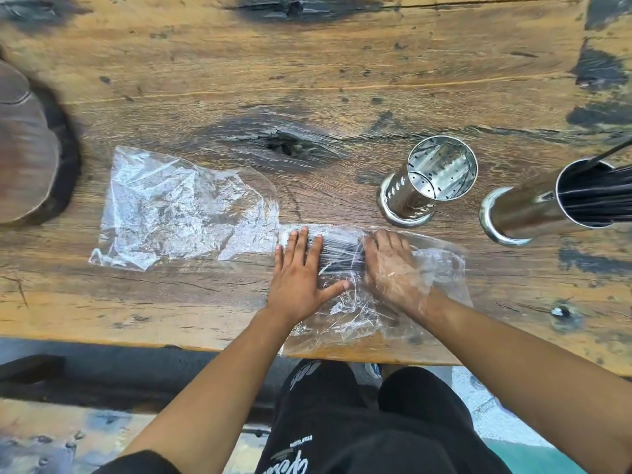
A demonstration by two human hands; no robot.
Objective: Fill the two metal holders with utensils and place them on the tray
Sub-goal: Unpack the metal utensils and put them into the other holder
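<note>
Black utensils point(340, 256) bagged betw. flat left hand point(298, 276) & right hand point(393, 268).

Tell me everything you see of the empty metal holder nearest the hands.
The empty metal holder is a shiny steel-looking cylinder with rows of small punched holes in its wall and floor and a wider flared base ring. It stands upright on the wooden table, open mouth up, nothing inside. It sits left of the filled holder, apart from it, untouched by either hand.

Perforated steel holder point(431, 182) upright, empty, at 2 o'clock; second holder point(533, 203) at 3 o'clock, holding black sticks point(602, 196); bagged sticks point(342, 254) lie centre.
</note>
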